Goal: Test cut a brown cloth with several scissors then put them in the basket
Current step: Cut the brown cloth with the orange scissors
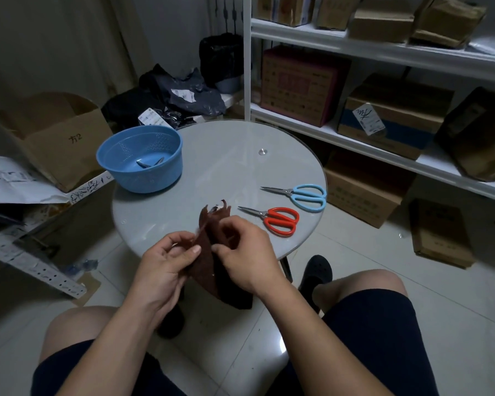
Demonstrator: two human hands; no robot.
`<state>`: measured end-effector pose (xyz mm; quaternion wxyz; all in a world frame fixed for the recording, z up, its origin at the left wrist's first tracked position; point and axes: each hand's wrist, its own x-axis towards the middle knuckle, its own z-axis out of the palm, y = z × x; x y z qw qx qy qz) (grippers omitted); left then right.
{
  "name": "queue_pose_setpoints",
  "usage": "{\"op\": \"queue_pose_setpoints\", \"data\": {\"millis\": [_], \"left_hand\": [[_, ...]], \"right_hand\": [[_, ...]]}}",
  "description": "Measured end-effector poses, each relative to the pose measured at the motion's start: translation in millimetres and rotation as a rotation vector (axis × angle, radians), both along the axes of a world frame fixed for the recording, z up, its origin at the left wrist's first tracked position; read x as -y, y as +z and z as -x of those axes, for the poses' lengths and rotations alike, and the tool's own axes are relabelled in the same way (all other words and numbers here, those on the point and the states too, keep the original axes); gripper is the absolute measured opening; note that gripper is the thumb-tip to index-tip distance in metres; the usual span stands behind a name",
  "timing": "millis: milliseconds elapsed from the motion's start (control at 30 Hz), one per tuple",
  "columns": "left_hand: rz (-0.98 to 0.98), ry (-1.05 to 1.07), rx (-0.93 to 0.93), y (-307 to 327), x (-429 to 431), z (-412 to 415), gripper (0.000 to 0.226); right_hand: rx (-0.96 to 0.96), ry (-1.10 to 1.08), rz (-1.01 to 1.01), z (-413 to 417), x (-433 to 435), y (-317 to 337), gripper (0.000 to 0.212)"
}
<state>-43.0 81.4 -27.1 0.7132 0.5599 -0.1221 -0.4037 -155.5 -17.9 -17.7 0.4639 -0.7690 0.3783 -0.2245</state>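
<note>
A brown cloth [209, 250] with a slit, ragged top edge hangs over the near rim of the round glass table [226, 158]. My left hand [169, 258] pinches its left side and my right hand [246, 250] grips its right side. To the right on the table lie closed red-handled scissors [279, 220], and beyond them closed blue-handled scissors [303, 195]. The blue perforated basket [117, 164] stands at the table's far left, with metal scissors [150, 163] lying inside.
An open cardboard box [52, 138] stands left of the basket. White shelves [383, 50] with several boxes fill the right side. More boxes [363, 190] sit on the floor by the table. My knees and a black shoe [316, 274] are below.
</note>
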Motion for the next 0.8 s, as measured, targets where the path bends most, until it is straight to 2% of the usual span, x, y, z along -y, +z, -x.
{"op": "queue_pose_setpoints", "data": {"millis": [133, 233, 333, 433, 533, 700, 800], "left_hand": [[-0.121, 0.222, 0.019, -3.2, -10.5, -14.1, 0.028], [-0.122, 0.297, -0.060, -2.6, -13.9, -20.4, 0.027], [-0.094, 0.298, -0.121, 4.4, -9.6, -15.2, 0.026], [-0.063, 0.260, -0.131, 14.5, -4.3, -8.1, 0.026], [-0.055, 0.228, -0.105, 24.9, -2.3, -0.7, 0.022], [0.023, 0.157, -0.068, 42.1, -8.3, 6.6, 0.019], [0.045, 0.065, 0.015, 53.8, -11.4, 4.3, 0.028]], "right_hand": [[0.140, -0.229, -0.182, 13.1, 13.5, -11.8, 0.029], [0.214, -0.330, -0.149, 19.4, 17.2, -9.1, 0.028], [0.243, -0.154, 0.153, 12.9, 4.5, -4.9, 0.036], [0.118, 0.160, 0.388, 1.4, -23.1, -9.0, 0.032], [0.079, 0.265, 0.357, -1.6, -38.8, -15.5, 0.030], [0.197, 0.114, 0.209, 0.0, -40.0, -10.2, 0.042], [0.250, 0.045, 0.160, 5.5, -31.5, -5.4, 0.027]]}}
